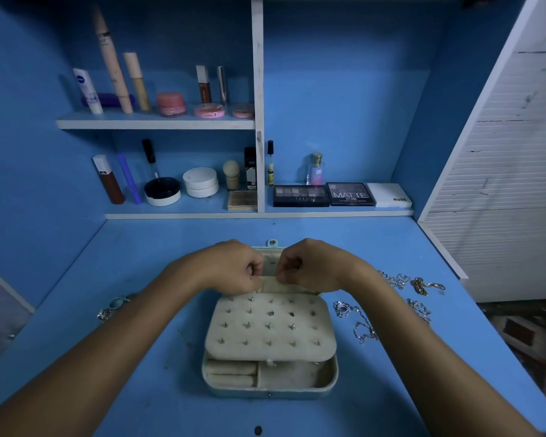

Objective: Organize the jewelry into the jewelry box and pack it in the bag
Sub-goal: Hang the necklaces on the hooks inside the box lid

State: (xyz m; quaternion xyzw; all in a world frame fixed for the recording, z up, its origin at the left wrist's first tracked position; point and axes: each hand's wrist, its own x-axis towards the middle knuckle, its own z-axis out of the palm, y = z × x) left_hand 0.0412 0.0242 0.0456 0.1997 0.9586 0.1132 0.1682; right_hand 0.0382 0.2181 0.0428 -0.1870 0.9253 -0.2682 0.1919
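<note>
Hands meet over the open jewelry box [270,378] mid-counter [145,389]: left hand [234,269] and right hand [306,266] curl, pinching something tiny at its lid pocket. Earring studs fill the panel [270,326]; several chains [391,298] lie right, one bracelet [115,305] left, unpacked. No bag shows.

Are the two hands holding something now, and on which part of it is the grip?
Both the left hand and right hand pinch something small at the inner lid of the jewelry box; what exactly cannot be told.
</note>
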